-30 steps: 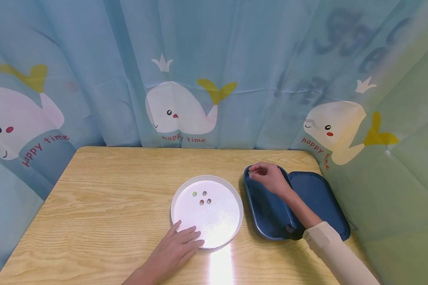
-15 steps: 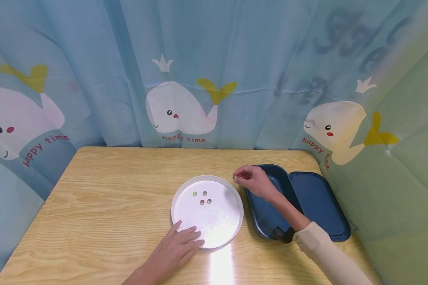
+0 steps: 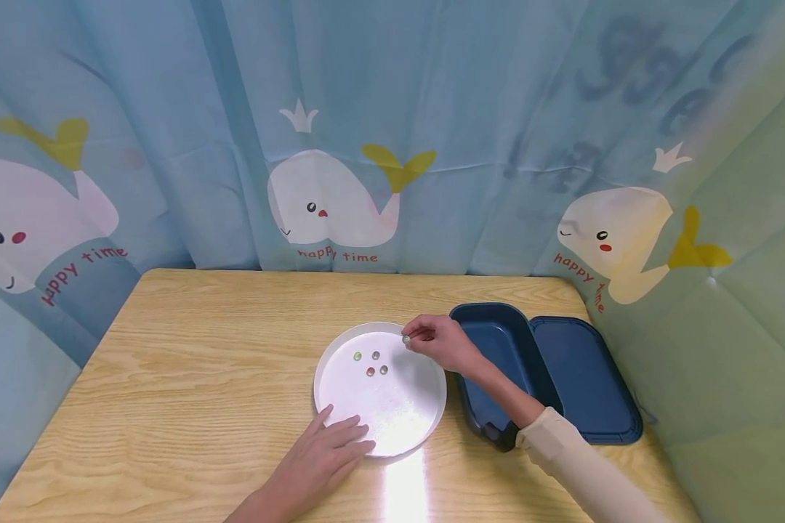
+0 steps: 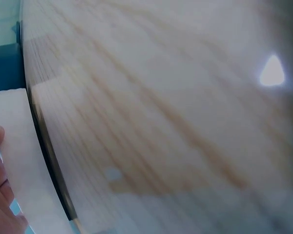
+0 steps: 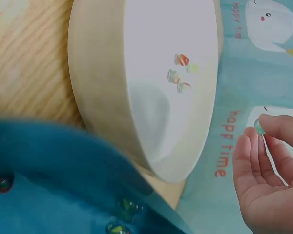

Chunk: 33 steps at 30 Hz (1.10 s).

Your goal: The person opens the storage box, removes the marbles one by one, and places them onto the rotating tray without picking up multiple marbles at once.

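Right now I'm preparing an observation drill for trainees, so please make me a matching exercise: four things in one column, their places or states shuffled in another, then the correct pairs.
Column one
1. left hand
2. right hand
3. four glass marbles
4. blue lid

Column two
A. right of the blue container
B. pinching a greenish marble
C. at the white tray's near-left rim
D. lying inside the white tray

Pairs: 1-C, 2-B, 3-D, 4-A

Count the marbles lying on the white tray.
4: greenish marble at left, one greyish marble right of it; nearer the camera, reddish marble, another greyish marble at its right. None looks hidden.
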### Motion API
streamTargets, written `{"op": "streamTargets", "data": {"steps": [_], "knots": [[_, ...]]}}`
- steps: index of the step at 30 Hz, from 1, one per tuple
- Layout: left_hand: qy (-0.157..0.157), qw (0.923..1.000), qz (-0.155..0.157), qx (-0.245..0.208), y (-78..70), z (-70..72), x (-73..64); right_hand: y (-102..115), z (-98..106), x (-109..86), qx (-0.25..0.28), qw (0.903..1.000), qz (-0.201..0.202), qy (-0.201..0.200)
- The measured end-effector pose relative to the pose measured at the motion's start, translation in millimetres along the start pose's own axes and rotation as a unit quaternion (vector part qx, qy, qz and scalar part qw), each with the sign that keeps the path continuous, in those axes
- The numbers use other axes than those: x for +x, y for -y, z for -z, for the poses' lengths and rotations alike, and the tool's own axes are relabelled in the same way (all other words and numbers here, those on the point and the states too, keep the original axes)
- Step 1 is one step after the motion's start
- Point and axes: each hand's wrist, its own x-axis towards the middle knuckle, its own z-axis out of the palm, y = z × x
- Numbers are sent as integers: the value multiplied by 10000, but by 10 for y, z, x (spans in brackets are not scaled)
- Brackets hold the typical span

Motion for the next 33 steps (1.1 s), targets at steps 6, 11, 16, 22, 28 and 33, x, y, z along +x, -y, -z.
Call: {"op": "streamTargets", "data": {"steps": [6,11,16,22,28,33], "knots": [[25,10000,-9,22,0,5,6,24,-95,40,-24,10000,13,96],[-7,10000,-48,25,5,-4,7,34,-164,75,-40,9999,-41,99],[-56,10000,-71,18,10,-14,1,48,-231,105,-137,9996,-200,126],[-51,10000,-63,4,13,-17,-3,23,-295,152,-432,9983,-384,107],[-55,10000,-49,-37,9,-15,-6,-46,-337,212,-537,9978,-394,71],[-84,9999,-52,-46,12,-12,-3,-59,-384,251,-685,9965,-482,71]]}}
